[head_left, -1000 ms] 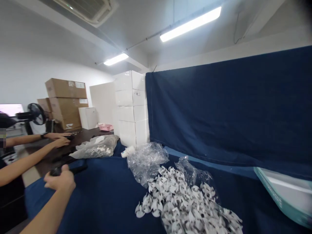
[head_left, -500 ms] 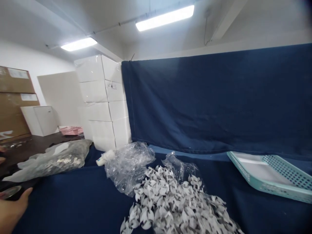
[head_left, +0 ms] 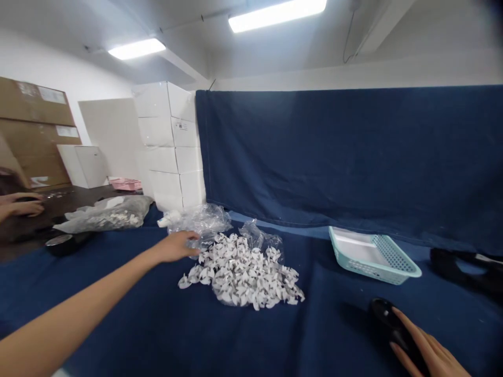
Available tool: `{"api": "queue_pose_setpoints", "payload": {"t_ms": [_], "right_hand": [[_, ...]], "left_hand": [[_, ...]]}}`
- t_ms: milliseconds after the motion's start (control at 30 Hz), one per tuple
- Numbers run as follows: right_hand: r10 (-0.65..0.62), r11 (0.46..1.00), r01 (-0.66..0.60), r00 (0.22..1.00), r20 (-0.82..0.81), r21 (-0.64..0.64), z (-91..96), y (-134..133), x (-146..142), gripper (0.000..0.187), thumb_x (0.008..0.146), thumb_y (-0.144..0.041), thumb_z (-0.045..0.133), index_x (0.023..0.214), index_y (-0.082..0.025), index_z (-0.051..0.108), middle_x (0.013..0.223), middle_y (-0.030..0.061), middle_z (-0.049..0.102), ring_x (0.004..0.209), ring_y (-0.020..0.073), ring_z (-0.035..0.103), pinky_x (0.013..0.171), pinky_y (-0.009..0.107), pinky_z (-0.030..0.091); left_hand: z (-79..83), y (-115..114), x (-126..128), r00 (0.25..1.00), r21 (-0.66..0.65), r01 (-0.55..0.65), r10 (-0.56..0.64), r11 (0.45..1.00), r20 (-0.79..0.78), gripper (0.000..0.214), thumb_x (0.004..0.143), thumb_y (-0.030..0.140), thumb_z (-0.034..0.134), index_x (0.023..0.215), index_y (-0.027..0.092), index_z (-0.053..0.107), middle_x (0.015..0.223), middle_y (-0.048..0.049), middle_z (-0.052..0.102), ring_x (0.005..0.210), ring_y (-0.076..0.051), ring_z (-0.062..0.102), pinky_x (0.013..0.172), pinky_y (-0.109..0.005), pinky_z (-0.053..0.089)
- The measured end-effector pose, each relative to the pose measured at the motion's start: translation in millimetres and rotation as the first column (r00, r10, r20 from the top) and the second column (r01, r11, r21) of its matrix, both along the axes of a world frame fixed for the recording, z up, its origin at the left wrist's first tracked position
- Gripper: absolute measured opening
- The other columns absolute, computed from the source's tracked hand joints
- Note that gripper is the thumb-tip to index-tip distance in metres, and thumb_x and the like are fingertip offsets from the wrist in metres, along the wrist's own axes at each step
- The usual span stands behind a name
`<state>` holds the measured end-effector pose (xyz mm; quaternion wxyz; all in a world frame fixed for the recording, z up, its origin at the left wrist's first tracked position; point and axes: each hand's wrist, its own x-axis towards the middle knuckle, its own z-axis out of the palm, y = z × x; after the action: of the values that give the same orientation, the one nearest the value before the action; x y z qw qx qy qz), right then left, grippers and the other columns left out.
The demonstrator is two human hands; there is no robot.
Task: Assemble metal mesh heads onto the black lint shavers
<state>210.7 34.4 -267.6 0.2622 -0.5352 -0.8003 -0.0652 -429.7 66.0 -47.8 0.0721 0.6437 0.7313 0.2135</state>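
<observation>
My left hand (head_left: 176,247) reaches over the blue cloth to the left edge of a pile of small white-grey curved plastic pieces (head_left: 251,272). Its fingers are apart, close to the clear plastic bag (head_left: 202,222) behind the pile, and nothing shows in them. At the lower right my right hand (head_left: 432,351) grips a black, glossy, rounded device (head_left: 387,314); its exact kind cannot be made out. Part of the pile lies on clear plastic.
A mint-green basket (head_left: 377,269) with a white sheet inside stands right of the pile. Black straps (head_left: 467,267) lie beyond it. At left are a filled bag (head_left: 113,214), a black round container (head_left: 61,244) and another person's hand (head_left: 23,205). White boxes (head_left: 168,157) are stacked behind.
My left hand has moved right, from beside the round container to the pile. My right hand with the black device has come into view. The camera view has shifted, showing the whole pile.
</observation>
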Motion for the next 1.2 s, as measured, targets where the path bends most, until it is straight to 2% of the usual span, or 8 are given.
{"api": "queue_pose_setpoints", "payload": {"t_ms": [100, 200, 467, 700, 900, 1000, 1100, 1200], "right_hand": [[-0.017, 1.000, 0.017, 1.000, -0.010, -0.001, 7.2, -2, -5, 0.068, 0.094, -0.047, 0.043, 0.153, -0.024, 0.016, 0.138, 0.0126, 0.056, 0.119, 0.0335, 0.059, 0.099, 0.053, 0.050], [-0.035, 0.999, 0.034, 0.999, -0.017, -0.020, 19.4, -9, -12, 0.067, 0.095, -0.050, 0.041, 0.152, -0.023, 0.018, 0.135, 0.0131, 0.058, 0.118, 0.0326, 0.059, 0.099, 0.052, 0.049], [0.021, 0.997, -0.024, 0.999, -0.046, -0.077, 34.0, -12, -15, 0.066, 0.096, -0.047, 0.040, 0.153, -0.024, 0.016, 0.133, 0.0126, 0.059, 0.115, 0.0317, 0.060, 0.094, 0.050, 0.050], [0.119, 0.962, -0.130, 0.991, -0.057, -0.241, 71.8, -32, -40, 0.058, 0.097, -0.051, 0.038, 0.149, -0.026, 0.033, 0.128, 0.0091, 0.065, 0.117, 0.0310, 0.061, 0.095, 0.050, 0.050], [0.265, 0.903, -0.268, 0.963, -0.055, -0.335, 100.1, -48, -62, 0.046, 0.098, -0.043, 0.038, 0.139, -0.028, 0.050, 0.118, 0.0071, 0.070, 0.103, 0.0307, 0.068, 0.091, 0.047, 0.053], [0.246, 0.909, -0.277, 0.960, -0.136, -0.311, 91.1, -43, -64, 0.055, 0.094, -0.038, 0.044, 0.148, -0.031, 0.034, 0.109, 0.0064, 0.071, 0.091, 0.0292, 0.070, 0.081, 0.046, 0.057], [0.190, 0.906, -0.281, 0.939, -0.288, -0.317, 77.3, -34, -65, 0.074, 0.090, -0.041, 0.052, 0.153, -0.026, 0.015, 0.113, 0.0075, 0.067, 0.094, 0.0275, 0.068, 0.081, 0.044, 0.057], [0.252, 0.872, -0.375, 0.895, -0.369, -0.314, 70.0, -27, -67, 0.067, 0.087, -0.045, 0.057, 0.147, -0.026, 0.031, 0.133, 0.0081, 0.057, 0.121, 0.0282, 0.055, 0.103, 0.046, 0.046]], "left_hand": [[-17.5, 11, 54, 0.976, -0.023, 0.196, -0.197, 0.980, -0.096, 0.053, 0.068, 0.034, 0.080, 0.117, 0.021, 0.064, 0.136, -0.0096, 0.058, 0.121, -0.027, 0.054, 0.101, -0.036, 0.040], [-28.9, 19, 83, 0.953, -0.084, 0.240, -0.251, 0.967, -0.170, 0.041, 0.083, 0.035, 0.070, 0.119, 0.018, 0.061, 0.131, -0.0109, 0.059, 0.119, -0.027, 0.055, 0.101, -0.048, 0.042], [-39.9, 18, 97, 0.973, -0.055, 0.106, -0.115, 0.993, -0.202, 0.029, 0.091, 0.034, 0.060, 0.115, 0.016, 0.061, 0.119, -0.0087, 0.062, 0.107, -0.024, 0.060, 0.093, -0.047, 0.049], [-14.8, -4, 145, 0.998, 0.181, -0.041, 0.030, 0.983, 0.062, 0.036, 0.090, 0.033, 0.060, 0.122, 0.016, 0.056, 0.124, -0.0116, 0.058, 0.110, -0.026, 0.058, 0.096, -0.049, 0.045], [-28.6, -59, 255, 0.861, 0.190, 0.253, -0.311, 0.949, 0.403, 0.038, 0.078, 0.038, 0.069, 0.109, 0.017, 0.065, 0.099, -0.0082, 0.069, 0.092, -0.022, 0.066, 0.081, -0.032, 0.052], [-47.1, -83, 304, 0.759, 0.178, 0.399, -0.433, 0.899, 0.486, 0.036, 0.073, 0.034, 0.074, 0.104, 0.017, 0.068, 0.093, -0.0060, 0.069, 0.085, -0.020, 0.067, 0.075, -0.030, 0.053], [-60.3, -85, 333, 0.700, 0.199, 0.468, -0.499, 0.861, 0.511, 0.033, 0.071, 0.028, 0.075, 0.102, 0.018, 0.069, 0.104, -0.0078, 0.065, 0.090, -0.020, 0.065, 0.072, -0.027, 0.053], [-69.8, -71, 349, 0.665, 0.227, 0.503, -0.541, 0.834, 0.515, 0.033, 0.071, 0.025, 0.075, 0.102, 0.018, 0.068, 0.113, -0.0089, 0.064, 0.095, -0.020, 0.064, 0.071, -0.027, 0.053]]}}
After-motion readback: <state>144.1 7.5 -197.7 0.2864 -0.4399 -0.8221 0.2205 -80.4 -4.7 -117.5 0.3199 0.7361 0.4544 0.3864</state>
